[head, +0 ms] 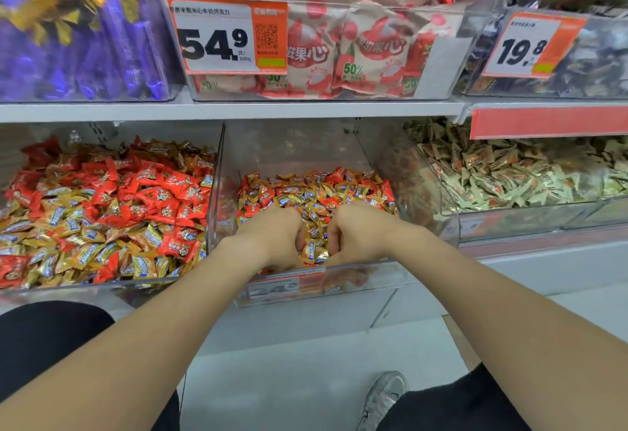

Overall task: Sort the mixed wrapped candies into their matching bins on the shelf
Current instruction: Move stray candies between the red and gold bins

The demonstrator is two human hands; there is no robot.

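Six bins (289, 148), perhaps seven; three price tags (217, 36); two hands (272, 237); one shoe (384, 396); countless candies (319, 192)

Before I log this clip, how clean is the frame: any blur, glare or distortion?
Head view: lighting even, no hard shadows; left hand, right hand and the candies between them sharp; purple candies upper left and the upper right corner smeared; reflections on the middle bin front wash out the lower price tag; wide-angle lens bows the right bin front.
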